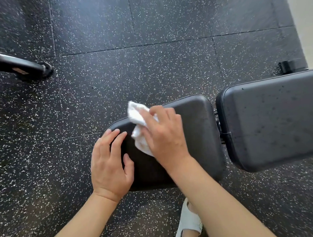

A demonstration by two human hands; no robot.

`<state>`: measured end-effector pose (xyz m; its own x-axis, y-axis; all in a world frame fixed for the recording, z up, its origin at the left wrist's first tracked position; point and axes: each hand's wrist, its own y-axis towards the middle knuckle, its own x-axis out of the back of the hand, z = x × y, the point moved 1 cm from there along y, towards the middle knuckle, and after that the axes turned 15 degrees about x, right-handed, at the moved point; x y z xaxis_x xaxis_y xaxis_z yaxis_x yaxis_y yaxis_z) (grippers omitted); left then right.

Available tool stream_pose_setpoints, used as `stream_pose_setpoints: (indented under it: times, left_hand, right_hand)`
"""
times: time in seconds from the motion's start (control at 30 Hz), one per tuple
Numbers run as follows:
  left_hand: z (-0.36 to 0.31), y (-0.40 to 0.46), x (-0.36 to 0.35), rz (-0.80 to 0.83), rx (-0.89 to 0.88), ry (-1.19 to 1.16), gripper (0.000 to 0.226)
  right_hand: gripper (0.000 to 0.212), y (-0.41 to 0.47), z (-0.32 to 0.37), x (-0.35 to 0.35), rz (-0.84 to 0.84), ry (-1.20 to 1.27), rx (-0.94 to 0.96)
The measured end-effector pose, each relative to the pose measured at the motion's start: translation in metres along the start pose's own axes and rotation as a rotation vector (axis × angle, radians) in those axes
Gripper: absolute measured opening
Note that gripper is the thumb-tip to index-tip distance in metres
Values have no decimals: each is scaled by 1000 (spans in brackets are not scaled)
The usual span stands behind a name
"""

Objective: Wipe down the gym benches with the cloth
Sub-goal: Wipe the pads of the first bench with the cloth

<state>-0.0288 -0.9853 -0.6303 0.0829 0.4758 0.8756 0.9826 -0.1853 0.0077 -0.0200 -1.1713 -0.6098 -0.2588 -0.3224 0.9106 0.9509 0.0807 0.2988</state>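
Speckled black rubber floor [150,61] fills most of the frame, with the bench at centre and right. I have the white cloth [137,117] bunched on the far left corner of the seat pad [197,134]. The right hand [163,135] presses down on it, fingers curled over the bundle, so that grip is clamped on the cloth. The left hand [110,160] lies flat on the pad's left edge, fingers apart and straight, holding nothing.

Part of the cloth overhangs the edge; a stroke further up-left could push it off onto the floor. The back pad [276,121] at right looks spotted and, I judge, unwiped. A sandal [188,221] shows at the bottom.
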Motion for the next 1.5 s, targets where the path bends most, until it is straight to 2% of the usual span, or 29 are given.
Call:
stream_pose_setpoints:
  times: [0.07,0.13,0.2,0.4,0.47,0.57,0.63,0.7,0.77,0.9,1.0,1.1,1.2,1.27,1.37,1.5]
  left_hand:
    - [-2,-1,0,-3,2,-5,55]
    - [-3,-1,0,-17,8,-8,55]
    - [-2,-1,0,-15,7,-8,55]
    - [-4,0,1,34,3,47,59]
    - [-3,1,1,29,-5,59,59]
    - [-4,0,2,20,-2,55,57]
    - [-5,-1,4,13,-1,48,57]
    - [-6,0,4,10,-5,39,56]
    - [-6,-1,4,5,-7,31,56]
    - [-5,-2,3,-1,-10,38,56]
    - [-4,0,0,-26,-20,35,53]
    - [-5,-2,2,-12,-23,37,54]
    - [-5,-1,4,5,-29,50,55]
    - [-6,-1,4,27,-79,120,55]
    - [-12,6,5,161,-333,326,69]
    - [-46,40,-3,299,-524,336,66]
  right_hand:
    - [53,-17,-38,17,-42,-53,-74]
    - [48,-33,-74,36,-106,-95,-174]
    - [44,-45,-78,40,-141,-80,-250]
    - [43,-83,47,9,-31,100,-145]
    - [41,-94,60,10,-25,111,-90]
    - [37,-111,27,26,-46,38,-80]
    - [35,-120,-18,39,-107,-20,-194]
    - [42,-116,-55,51,-165,-47,-327]
    - [46,-99,-57,46,-184,-79,-394]
    - [55,-62,24,12,-156,5,-271]
    - [47,-67,75,-2,-107,91,-156]
    - [43,-86,55,11,-146,56,-184]
    - [38,-117,6,33,-130,-4,-241]
    - [35,-136,-25,47,-125,6,-259]
    - [39,-148,-40,57,-101,59,-255]
    - [36,-152,-35,55,-117,83,-257]
